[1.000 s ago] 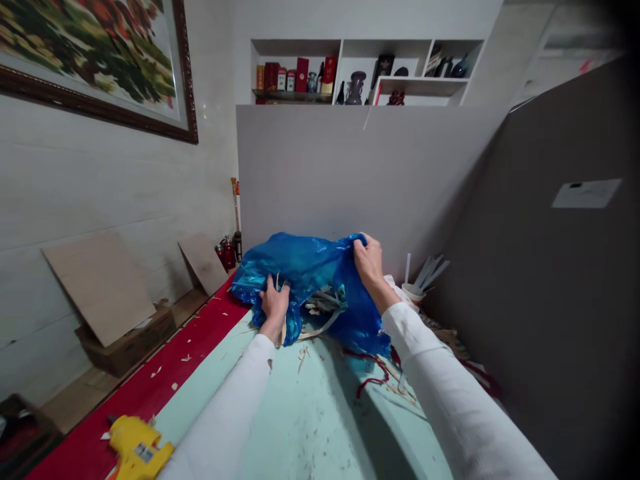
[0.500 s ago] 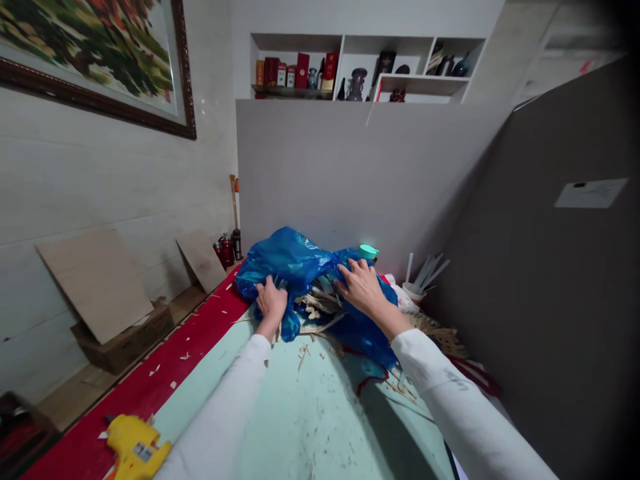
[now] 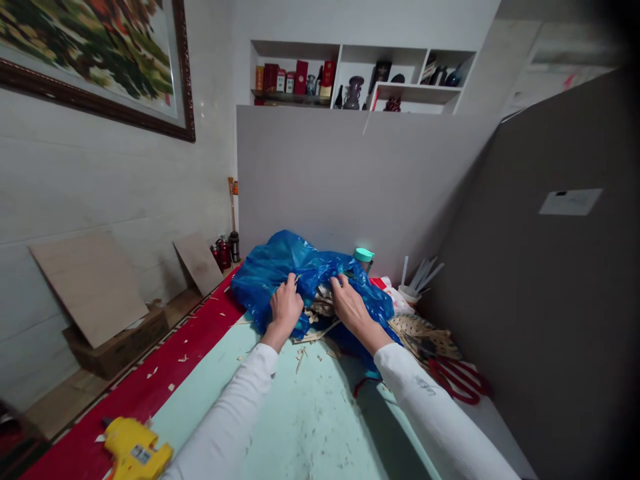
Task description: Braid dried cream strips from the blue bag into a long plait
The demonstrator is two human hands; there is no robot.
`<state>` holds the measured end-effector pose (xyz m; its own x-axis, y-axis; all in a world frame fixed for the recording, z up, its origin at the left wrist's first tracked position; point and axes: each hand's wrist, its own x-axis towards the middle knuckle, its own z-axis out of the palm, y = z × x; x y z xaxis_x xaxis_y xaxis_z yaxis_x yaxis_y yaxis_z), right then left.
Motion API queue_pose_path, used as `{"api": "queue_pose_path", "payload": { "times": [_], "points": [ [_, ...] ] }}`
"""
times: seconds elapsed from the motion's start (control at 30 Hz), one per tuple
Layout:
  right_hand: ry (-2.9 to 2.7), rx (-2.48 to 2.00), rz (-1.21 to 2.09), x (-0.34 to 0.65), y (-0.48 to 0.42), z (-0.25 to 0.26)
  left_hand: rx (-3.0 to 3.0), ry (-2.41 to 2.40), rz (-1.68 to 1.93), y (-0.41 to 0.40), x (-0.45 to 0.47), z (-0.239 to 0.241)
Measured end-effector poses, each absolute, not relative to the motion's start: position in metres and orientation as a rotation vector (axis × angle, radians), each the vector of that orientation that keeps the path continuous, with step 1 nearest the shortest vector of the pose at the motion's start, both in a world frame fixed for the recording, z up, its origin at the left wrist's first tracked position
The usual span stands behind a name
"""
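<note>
Both hands meet at the mouth of a crumpled blue bag that lies at the far end of the desk, close against the grey partition. The left hand sits on the bag's left half, its fingers clenched on a fold of the plastic. The right hand is just beside it, fingers curled down and grasping the bag's right edge. Between the two hands, pale wood strips poke out of the opening, and a few loose strips lie on the mint-green desk surface just near of the bag.

Behind the bag on the right stands a teal-capped bottle. Farther right are a cup of white sticks, a woven piece and red scissors. A yellow glue gun rests at the near left, on the red cloth along the desk's left side.
</note>
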<state>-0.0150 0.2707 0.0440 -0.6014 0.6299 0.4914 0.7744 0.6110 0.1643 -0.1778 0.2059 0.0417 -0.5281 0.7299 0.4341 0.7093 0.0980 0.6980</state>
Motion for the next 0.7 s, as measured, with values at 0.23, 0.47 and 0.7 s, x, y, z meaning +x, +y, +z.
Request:
{"api": "queue_pose_path", "payload": {
  "times": [0.23,0.47,0.7],
  "points": [
    [-2.576,-0.954,-0.605,-0.013,0.251,0.034,1.128,2.233,1.991,0.204,-0.209,0.062],
    [-2.671,-0.99,-0.592,-0.067,0.259,0.019,0.944,2.036,2.197,0.201,-0.227,0.056],
    [-2.632,-1.332,-0.593,-0.11,0.29,0.035,0.903,2.079,1.951,0.205,-0.221,0.034]
  ]
}}
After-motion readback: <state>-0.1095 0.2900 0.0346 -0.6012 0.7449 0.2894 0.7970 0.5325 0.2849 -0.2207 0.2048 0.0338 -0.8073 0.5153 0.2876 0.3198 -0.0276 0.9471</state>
